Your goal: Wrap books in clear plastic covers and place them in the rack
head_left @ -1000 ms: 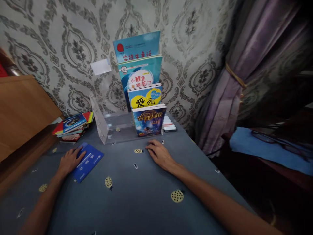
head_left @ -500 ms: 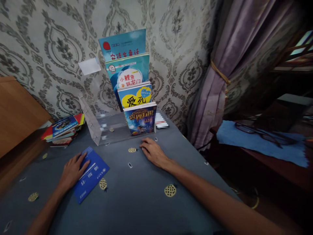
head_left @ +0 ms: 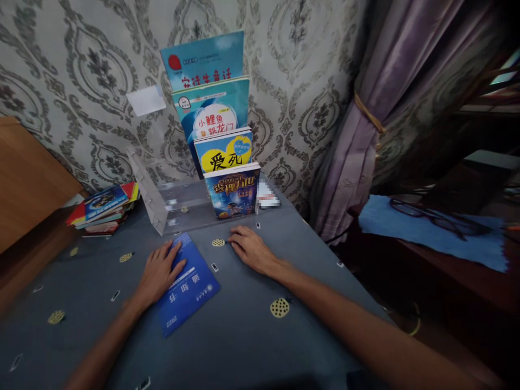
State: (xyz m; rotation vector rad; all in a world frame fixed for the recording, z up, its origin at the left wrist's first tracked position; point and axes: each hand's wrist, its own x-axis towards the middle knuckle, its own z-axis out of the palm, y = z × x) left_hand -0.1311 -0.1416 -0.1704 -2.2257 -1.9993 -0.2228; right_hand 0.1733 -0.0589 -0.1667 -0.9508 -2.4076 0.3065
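A flat blue booklet [head_left: 189, 300] with white lettering lies on the table. My left hand [head_left: 160, 271] rests on its left side, palm down, with the fingers stretched across the cover. My right hand [head_left: 252, 249] lies on the tablecloth with nothing in it, fingers extended. Just beyond the right fingertips stands a dark blue book [head_left: 233, 192] at the front of a clear stepped stand [head_left: 187, 222]. Behind it, rising in tiers, are a yellow and blue book [head_left: 221, 154], a teal picture book [head_left: 215, 111] and a taller teal book [head_left: 207, 57].
Several books lie in a stack [head_left: 105, 211] at the left, beside a brown wooden panel [head_left: 32, 179]. A white printed item [head_left: 268, 195] sits right of the stand. Glasses [head_left: 434, 216] rest on a blue cloth [head_left: 426, 235] beyond the table's right edge. Patterned wallpaper stands behind.
The blue booklet has slid to the right under my left hand, closer to the stand's front. My right hand has stayed nearly in place. The view has shifted slightly.
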